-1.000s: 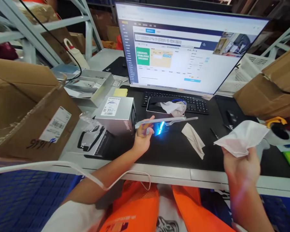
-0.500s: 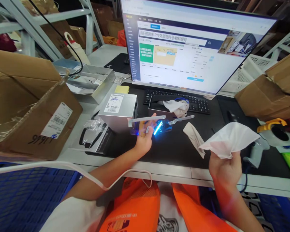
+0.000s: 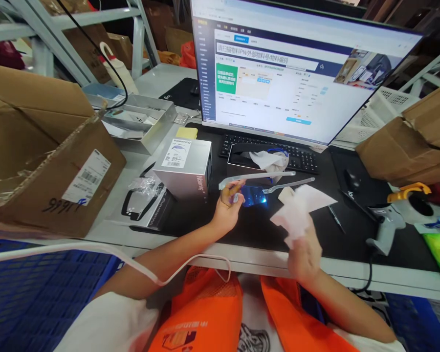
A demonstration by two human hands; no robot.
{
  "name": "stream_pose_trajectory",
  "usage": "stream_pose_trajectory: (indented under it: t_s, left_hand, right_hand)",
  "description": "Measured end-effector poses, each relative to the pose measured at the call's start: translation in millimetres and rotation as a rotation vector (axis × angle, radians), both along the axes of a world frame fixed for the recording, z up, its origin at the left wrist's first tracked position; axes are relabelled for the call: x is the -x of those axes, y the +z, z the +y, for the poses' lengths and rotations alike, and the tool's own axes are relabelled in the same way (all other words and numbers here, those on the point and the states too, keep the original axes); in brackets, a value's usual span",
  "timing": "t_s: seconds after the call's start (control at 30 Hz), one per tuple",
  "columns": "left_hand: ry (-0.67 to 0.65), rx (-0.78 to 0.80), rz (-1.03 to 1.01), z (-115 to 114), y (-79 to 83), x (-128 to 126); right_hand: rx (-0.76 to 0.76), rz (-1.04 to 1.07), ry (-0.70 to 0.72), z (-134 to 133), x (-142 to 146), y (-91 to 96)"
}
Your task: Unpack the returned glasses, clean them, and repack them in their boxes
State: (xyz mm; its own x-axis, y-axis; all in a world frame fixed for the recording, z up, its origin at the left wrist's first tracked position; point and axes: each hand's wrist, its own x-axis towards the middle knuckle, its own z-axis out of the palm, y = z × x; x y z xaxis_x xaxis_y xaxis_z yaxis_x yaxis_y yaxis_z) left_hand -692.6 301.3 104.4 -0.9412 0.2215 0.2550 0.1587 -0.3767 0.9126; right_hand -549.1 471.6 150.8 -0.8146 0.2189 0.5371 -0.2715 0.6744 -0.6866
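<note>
My left hand (image 3: pixel 228 210) is closed on a pair of glasses (image 3: pixel 254 196) with shiny blue lenses and pale, see-through temple arms pointing right. In my right hand (image 3: pixel 305 254) is a crumpled white wipe (image 3: pixel 295 215), smeared by motion; its corners stick out past the fingers, and it is apart from the lenses. Just behind the glasses stands an open black box (image 3: pixel 236 168) with a white cloth (image 3: pixel 269 160) hanging over its rim. A silver box marked Wakening (image 3: pixel 185 168) is left of my left hand. Beside it lies a flatter dark package (image 3: pixel 156 210) with clear plastic.
A monitor (image 3: pixel 278 105) and keyboard (image 3: pixel 300 159) are at the back. On the left is a large open carton (image 3: pixel 91 171). A pen (image 3: pixel 337 219), barcode scanner (image 3: pixel 386 227), mouse (image 3: pixel 352 180) and tape dispenser (image 3: pixel 412 200) lie on the right. A white cable (image 3: pixel 132 264) crosses in front.
My right hand has moved left with the white wipe, which is now bunched up near the glasses. My left hand has shifted slightly right with the glasses, whose lenses have turned.
</note>
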Motion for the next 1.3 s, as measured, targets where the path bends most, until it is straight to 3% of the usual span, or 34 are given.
stream_pose_trajectory:
  t_s: [0.07,0.17,0.33,0.57,0.73,0.83,1.0,1.3]
  left_hand:
    - [0.011,0.037,0.017,0.4,-2.2,-1.1]
    - [0.063,0.127,0.079,-0.8,-6.4,-1.4]
    - [0.099,0.229,0.061,-4.0,-10.4,0.3]
    - [0.109,0.324,0.114,-10.9,9.4,1.9]
    - [0.012,0.287,0.132,-11.7,18.4,-2.2]
    - [-0.003,0.291,0.137,-11.4,20.9,-4.4]
    - [0.098,0.319,0.164,-15.1,24.4,-2.7]
    - [0.081,0.249,0.071,-12.0,19.0,2.1]
  right_hand:
    - [-0.263,-0.029,0.085,-15.5,17.0,10.3]
    - [-0.595,-0.142,0.095,-28.9,41.7,14.6]
    - [-0.832,-0.263,0.128,-37.7,59.5,5.5]
    - [-0.834,-0.275,0.155,-47.0,63.7,1.8]
    - [-0.824,-0.251,0.096,-42.4,66.4,-4.5]
    - [-0.795,-0.248,0.122,-43.2,65.1,-2.0]
    - [-0.778,-0.252,0.169,-52.3,67.9,4.3]
    - [-0.972,-0.132,0.096,-25.2,63.7,-7.2]
